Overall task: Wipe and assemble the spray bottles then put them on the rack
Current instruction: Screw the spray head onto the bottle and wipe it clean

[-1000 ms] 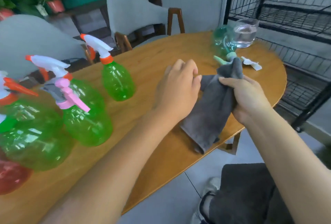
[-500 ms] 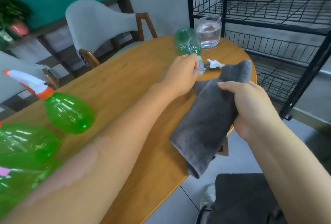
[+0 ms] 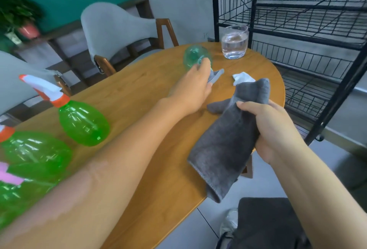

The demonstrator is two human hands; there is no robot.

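A teal spray bottle (image 3: 191, 55) lies on its side at the far end of the wooden table (image 3: 139, 93). My left hand (image 3: 195, 85) reaches over to it and grips its neck, where a grey trigger head (image 3: 216, 74) sticks out under my fingers. In my right hand (image 3: 274, 129) I grip a grey cloth (image 3: 224, 145) that hangs down over the table edge. A white spray-head part (image 3: 243, 76) lies on the table just behind the cloth. The black wire rack (image 3: 297, 10) stands to the right of the table.
A glass of water (image 3: 234, 42) stands near the teal bottle. A green bottle with an orange-white sprayer (image 3: 83, 121) stands at the left, with more green bottles (image 3: 35, 149) behind my forearm. A grey chair (image 3: 115, 28) is tucked in on the far side.
My left hand left the cloth, reached forward and took hold of the teal bottle's neck. The view turned right toward the rack. My right hand still holds the cloth.
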